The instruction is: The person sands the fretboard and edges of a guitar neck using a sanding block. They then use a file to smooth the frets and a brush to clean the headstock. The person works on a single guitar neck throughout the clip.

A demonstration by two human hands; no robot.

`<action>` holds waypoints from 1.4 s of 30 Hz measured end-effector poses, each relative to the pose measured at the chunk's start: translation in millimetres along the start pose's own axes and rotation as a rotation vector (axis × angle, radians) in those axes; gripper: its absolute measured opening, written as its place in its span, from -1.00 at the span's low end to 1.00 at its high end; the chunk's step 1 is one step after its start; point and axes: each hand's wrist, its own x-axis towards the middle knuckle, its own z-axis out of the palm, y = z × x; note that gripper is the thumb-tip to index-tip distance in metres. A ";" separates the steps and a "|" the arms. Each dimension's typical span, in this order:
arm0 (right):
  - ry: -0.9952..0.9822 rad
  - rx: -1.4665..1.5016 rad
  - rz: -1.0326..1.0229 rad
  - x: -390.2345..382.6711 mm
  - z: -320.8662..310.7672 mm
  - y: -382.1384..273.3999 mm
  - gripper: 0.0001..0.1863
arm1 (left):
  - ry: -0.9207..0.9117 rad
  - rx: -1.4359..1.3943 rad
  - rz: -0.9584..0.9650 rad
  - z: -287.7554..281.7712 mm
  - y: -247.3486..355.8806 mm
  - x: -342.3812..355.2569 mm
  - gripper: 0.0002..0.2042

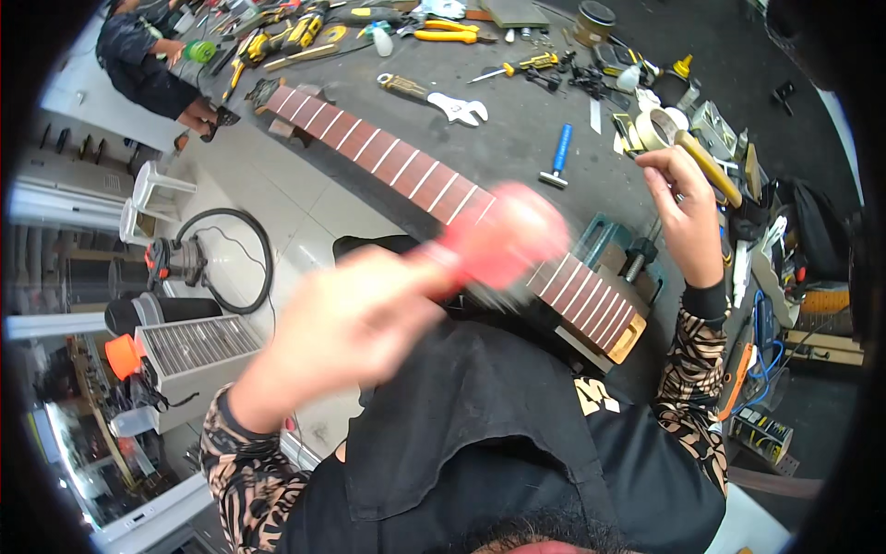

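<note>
A red brush [517, 233], smeared by motion, is in my left hand [355, 319], whose fingers wrap its handle. Pale bristles blur beneath it, over a guitar neck [392, 162] with a reddish-brown fretboard and silvery frets. The brush hides the middle of the fretboard. Slanting from far left to near right, the neck passes beside a teal vise [604, 238]. My right hand [688, 208] is raised to the right of the neck, thumb and fingers curled together; whether something small is between them cannot be seen. Behind its knuckles runs a wooden handle [711, 171].
A blue-handled razor [561, 152] and an adjustable wrench [438, 98] lie on the dark workbench [517, 129]. Pliers [452, 32], a screwdriver [517, 66] and tape rolls [657, 127] crowd its far and right sides. On the floor stands a vacuum [180, 261]; another person [152, 65] is at far left.
</note>
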 end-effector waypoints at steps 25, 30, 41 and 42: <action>-0.798 0.008 -0.069 -27.6 46.1 -33.2 -0.25 | 0.137 0.141 -0.162 -59.8 -80.5 3.9 -0.61; -0.794 0.127 -0.061 -27.5 55.0 -30.0 -0.27 | 0.424 0.552 -0.597 -146.0 -233.6 10.1 -0.61; -0.730 0.210 0.084 -33.2 52.7 -37.3 -0.60 | 0.356 0.370 -0.528 -154.5 -218.9 19.6 -0.63; -0.655 0.163 0.044 -36.9 53.4 -45.0 -0.60 | 0.418 0.466 -0.550 -150.3 -225.4 21.3 -0.63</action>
